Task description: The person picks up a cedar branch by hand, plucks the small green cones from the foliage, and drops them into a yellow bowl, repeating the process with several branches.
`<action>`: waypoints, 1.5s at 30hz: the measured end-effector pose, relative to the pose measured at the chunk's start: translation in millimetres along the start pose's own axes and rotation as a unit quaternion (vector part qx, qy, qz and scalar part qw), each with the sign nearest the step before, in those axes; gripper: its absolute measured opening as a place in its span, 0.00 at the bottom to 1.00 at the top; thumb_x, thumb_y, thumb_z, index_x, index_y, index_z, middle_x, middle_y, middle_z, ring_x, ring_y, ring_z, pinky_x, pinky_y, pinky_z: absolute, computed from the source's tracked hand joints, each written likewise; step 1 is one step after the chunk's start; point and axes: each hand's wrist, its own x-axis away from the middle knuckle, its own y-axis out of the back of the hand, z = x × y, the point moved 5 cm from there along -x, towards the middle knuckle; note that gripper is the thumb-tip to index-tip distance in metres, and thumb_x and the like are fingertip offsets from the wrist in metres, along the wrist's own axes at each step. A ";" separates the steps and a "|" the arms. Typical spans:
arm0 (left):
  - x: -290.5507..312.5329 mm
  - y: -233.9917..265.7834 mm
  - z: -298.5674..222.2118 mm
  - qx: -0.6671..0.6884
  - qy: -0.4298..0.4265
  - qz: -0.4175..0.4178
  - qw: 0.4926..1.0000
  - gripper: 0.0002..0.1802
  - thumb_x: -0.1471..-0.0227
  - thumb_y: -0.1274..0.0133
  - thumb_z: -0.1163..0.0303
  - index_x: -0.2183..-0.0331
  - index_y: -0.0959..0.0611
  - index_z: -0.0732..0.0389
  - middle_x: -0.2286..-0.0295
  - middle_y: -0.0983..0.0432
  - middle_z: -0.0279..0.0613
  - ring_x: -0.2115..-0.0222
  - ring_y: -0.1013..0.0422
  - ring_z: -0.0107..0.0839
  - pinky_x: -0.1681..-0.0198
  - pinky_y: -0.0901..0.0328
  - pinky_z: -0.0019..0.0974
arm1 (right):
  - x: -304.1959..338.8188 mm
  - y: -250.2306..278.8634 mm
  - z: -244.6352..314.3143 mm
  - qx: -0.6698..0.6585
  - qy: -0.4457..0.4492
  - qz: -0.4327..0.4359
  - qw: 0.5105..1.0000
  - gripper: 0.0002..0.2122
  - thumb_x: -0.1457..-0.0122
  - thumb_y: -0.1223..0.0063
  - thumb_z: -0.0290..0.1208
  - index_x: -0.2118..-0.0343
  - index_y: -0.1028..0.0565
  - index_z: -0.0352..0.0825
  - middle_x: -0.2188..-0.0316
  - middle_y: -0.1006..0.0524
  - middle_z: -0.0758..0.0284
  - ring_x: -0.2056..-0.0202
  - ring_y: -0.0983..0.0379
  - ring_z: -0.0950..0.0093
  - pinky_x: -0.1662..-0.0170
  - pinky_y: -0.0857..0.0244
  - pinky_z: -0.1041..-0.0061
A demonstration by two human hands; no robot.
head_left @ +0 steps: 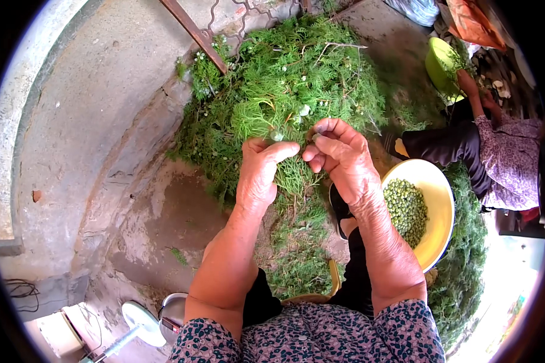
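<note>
In front of me, my left hand (260,169) is closed with thumb and forefinger on a feathery green conifer sprig (259,115), which fans out above the fingers. A pale green cone (277,135) shows at its thumb tip. Close beside it, my right hand (343,156) has its fingertips pinched together; what lies between them is too small to make out. Both hands are over a large heap of cut conifer branches (327,78) dotted with pale cones. Right of my right forearm stands a yellow basin (445,209) holding many small green cones (406,209).
At the far right another person (508,151) reaches toward a lime-green basin (436,63). More greenery (466,266) lies behind the yellow basin. A concrete wall (103,115) curves along the left. A metal bar (194,33) slants over the heap. A white fan-like object (142,323) is at the lower left.
</note>
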 end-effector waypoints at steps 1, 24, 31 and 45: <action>-0.2 1.7 0.9 0.000 -0.001 -0.001 1.000 0.03 0.64 0.42 0.76 0.80 0.20 0.64 0.80 0.26 0.33 0.79 0.34 0.21 0.71 0.41 0.28 | -0.2 -1.2 0.1 -0.019 0.010 0.000 1.000 0.06 0.46 0.53 0.24 0.65 0.31 0.30 0.76 0.29 0.70 0.77 0.30 0.80 0.77 0.38 0.84; 0.2 -6.8 1.7 -0.010 0.009 0.005 1.000 0.06 0.57 0.43 0.73 0.73 0.19 0.64 0.76 0.25 0.32 0.75 0.33 0.18 0.69 0.41 0.24 | -0.3 4.2 -2.2 0.119 0.016 -0.042 0.992 0.09 0.48 0.47 0.25 0.63 0.27 0.33 0.78 0.28 0.77 0.83 0.38 0.89 0.81 0.44 0.92; 4.7 -14.9 -4.7 -0.006 -0.081 -0.028 0.996 0.05 0.57 0.43 0.76 0.72 0.20 0.64 0.76 0.26 0.31 0.75 0.31 0.18 0.71 0.37 0.22 | -0.1 5.1 -0.5 0.159 0.018 -0.053 0.986 0.08 0.48 0.45 0.27 0.65 0.26 0.33 0.80 0.29 0.76 0.84 0.38 0.89 0.83 0.45 0.92; 2.3 -6.1 1.1 0.032 -0.027 -0.032 0.999 0.03 0.57 0.44 0.74 0.77 0.22 0.61 0.78 0.28 0.30 0.76 0.34 0.19 0.70 0.40 0.24 | 2.1 -1.1 -2.3 0.178 0.007 -0.027 0.984 0.06 0.49 0.46 0.24 0.67 0.26 0.32 0.81 0.29 0.74 0.83 0.38 0.87 0.81 0.43 0.89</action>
